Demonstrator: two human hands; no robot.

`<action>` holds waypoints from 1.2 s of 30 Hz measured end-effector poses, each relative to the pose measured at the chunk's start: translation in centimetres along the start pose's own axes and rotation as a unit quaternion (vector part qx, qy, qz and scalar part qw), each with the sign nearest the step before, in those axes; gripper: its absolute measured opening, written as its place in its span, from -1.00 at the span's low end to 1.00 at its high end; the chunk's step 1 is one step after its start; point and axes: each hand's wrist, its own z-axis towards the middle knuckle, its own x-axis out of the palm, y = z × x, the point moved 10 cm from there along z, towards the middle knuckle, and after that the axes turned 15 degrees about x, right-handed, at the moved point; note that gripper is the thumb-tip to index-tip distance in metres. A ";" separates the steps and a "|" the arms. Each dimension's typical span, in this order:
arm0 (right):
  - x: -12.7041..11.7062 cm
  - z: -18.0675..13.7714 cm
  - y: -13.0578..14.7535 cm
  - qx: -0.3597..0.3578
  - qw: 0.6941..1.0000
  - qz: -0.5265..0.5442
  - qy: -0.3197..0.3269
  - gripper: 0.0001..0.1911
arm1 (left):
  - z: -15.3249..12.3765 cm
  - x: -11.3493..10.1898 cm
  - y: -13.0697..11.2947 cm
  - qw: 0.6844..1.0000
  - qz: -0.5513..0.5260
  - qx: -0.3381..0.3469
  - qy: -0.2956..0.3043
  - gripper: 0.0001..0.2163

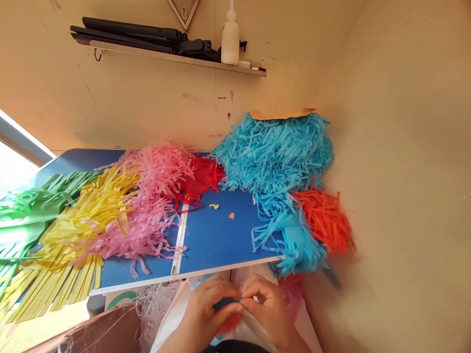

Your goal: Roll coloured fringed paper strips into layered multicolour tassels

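Low in the head view, in front of the table's near edge, my left hand and my right hand meet fingertip to fingertip. Thumbs and forefingers of both are pinched together over the lap. What they hold, if anything, is too small and hidden to name. Below and between the hands shows a bit of orange-red paper fringe. Closest on the tabletop is a light blue paper fringe bunch, overhanging the edge to the right of my hands.
On the blue folding table lie green, yellow, pink and red paper fringes. A large blue fringe pile and an orange-red bunch lie right. A wall shelf holds a white bottle.
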 end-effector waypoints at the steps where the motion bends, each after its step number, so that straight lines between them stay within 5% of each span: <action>1: 0.0 0.0 -0.2 0.009 1.000 -0.002 0.005 -0.86 | 0.0 0.3 0.0 1.000 -0.013 -0.002 0.009 -0.91; 5: 0.5 0.2 -1.4 0.053 0.998 0.018 0.038 -0.79 | -0.4 0.8 0.6 0.999 0.003 -0.033 0.039 -0.97; 9: -0.1 0.0 -1.8 0.058 0.998 0.024 0.006 -0.77 | -1.1 0.6 1.2 0.994 0.083 -0.044 0.056 -0.98; 18: -0.4 -0.6 -0.3 0.000 0.996 -0.079 -0.030 -0.88 | -0.6 0.3 -1.1 0.954 0.280 0.088 0.052 -0.87; 23: -0.5 -1.2 0.6 -0.036 0.992 -0.111 -0.057 -0.87 | -0.6 0.6 -1.2 0.959 0.268 0.081 0.047 -0.94; 27: -0.7 -1.6 0.9 -0.053 0.986 -0.135 -0.083 -0.92 | -0.8 -0.6 -1.1 0.956 0.286 0.062 -0.004 -0.71; 29: -0.6 -1.8 0.9 -0.053 0.984 -0.148 -0.088 -0.91 | -0.8 -1.0 -1.4 0.952 0.298 0.065 -0.023 -0.78; 33: -0.9 -1.5 -0.3 -0.016 0.984 -0.148 -0.099 -0.86 | -0.9 0.0 -0.2 0.974 0.222 0.040 0.021 -0.82; 36: -2.2 -0.9 -2.5 0.030 0.980 -0.136 -0.145 -0.85 | -2.0 -0.6 1.7 0.979 0.204 -0.016 -0.011 -0.81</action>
